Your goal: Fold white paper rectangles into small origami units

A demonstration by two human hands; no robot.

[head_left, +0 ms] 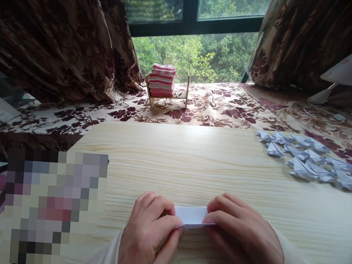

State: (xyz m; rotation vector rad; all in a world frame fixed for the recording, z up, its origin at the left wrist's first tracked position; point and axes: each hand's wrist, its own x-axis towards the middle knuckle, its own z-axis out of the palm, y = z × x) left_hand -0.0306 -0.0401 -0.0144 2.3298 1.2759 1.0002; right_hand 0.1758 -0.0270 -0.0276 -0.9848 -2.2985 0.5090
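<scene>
A small white folded paper strip lies on the light wooden table near its front edge. My left hand pinches the strip's left end with curled fingers. My right hand presses its fingers down on the right end. Both wrists wear pale sleeves.
Several folded white paper pieces lie in a pile at the table's right. A stack of pink-and-white striped cloths sits on a small wooden rack on the floral sill behind. A lamp base and cable stand far right. A blurred patch covers the table's left front.
</scene>
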